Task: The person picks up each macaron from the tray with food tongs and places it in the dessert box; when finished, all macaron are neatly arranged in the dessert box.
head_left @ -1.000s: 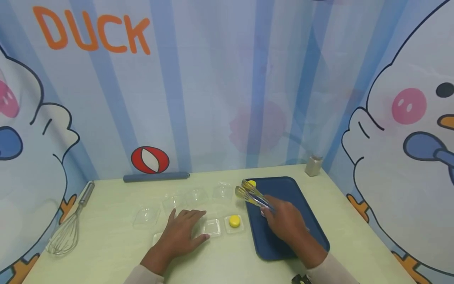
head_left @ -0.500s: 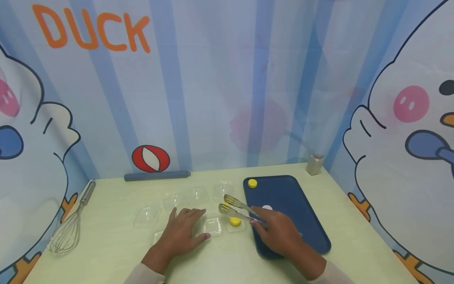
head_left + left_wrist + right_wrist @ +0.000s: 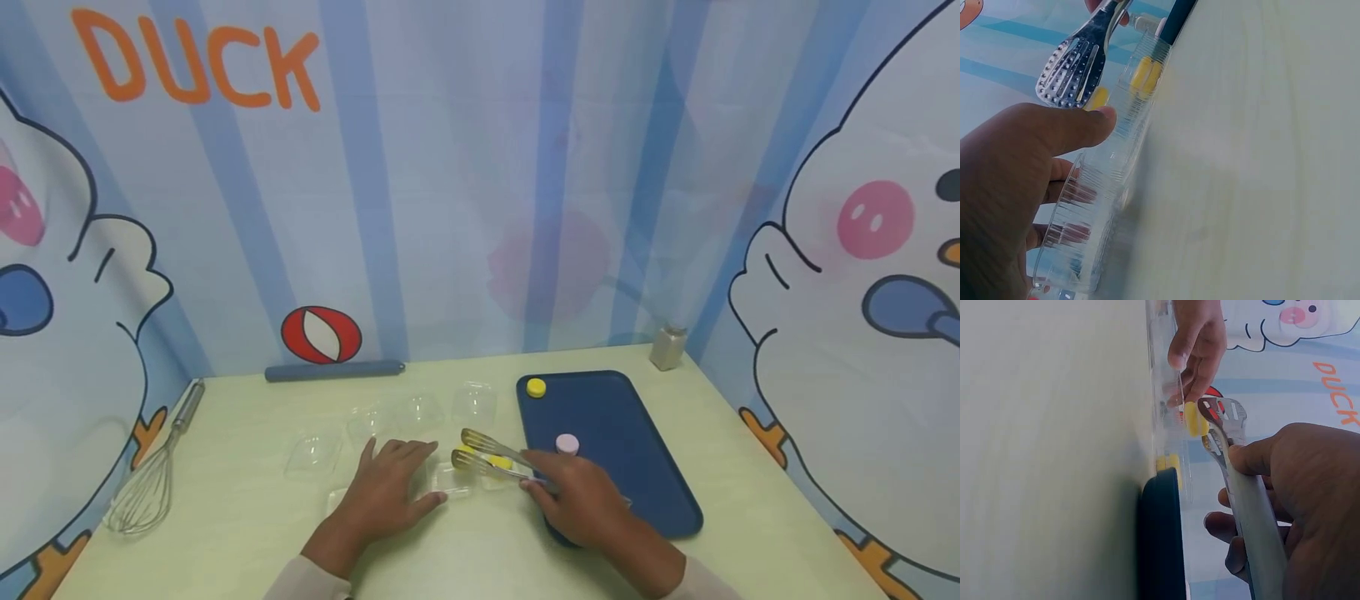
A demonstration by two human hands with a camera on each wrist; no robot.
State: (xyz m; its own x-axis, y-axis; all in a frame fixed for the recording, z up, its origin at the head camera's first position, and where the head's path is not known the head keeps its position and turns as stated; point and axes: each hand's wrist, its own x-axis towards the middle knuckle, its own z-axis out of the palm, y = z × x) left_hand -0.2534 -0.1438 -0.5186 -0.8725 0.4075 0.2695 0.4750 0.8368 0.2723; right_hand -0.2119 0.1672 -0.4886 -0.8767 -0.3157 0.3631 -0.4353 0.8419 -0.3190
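Observation:
My right hand [image 3: 585, 500] grips metal tongs [image 3: 1254, 519], whose slotted tips pinch a yellow macaron [image 3: 1194, 419] just above a clear plastic box base [image 3: 452, 482]. Another yellow macaron [image 3: 1145, 76] sits in the neighbouring base to the right, partly behind the tongs in the head view. Beside these, my left hand [image 3: 390, 487] is spread low over the row of clear bases, its thumb near the middle one's edge and nothing gripped. On the blue tray [image 3: 622, 425] under my right hand lie a pink macaron [image 3: 567, 444] and a yellow macaron [image 3: 536, 387] at the far left corner.
Several clear lids [image 3: 474, 402] stand in a loose row behind the bases. A whisk [image 3: 146, 483] lies at the far left, and a rolling pin [image 3: 335, 371] along the back edge. At the back right corner stands a small metal shaker [image 3: 667, 348].
My right hand has carried the tongs with the yellow macaron leftward and nearer, from the tray's far left corner to above the middle base. My left hand has stayed in place.

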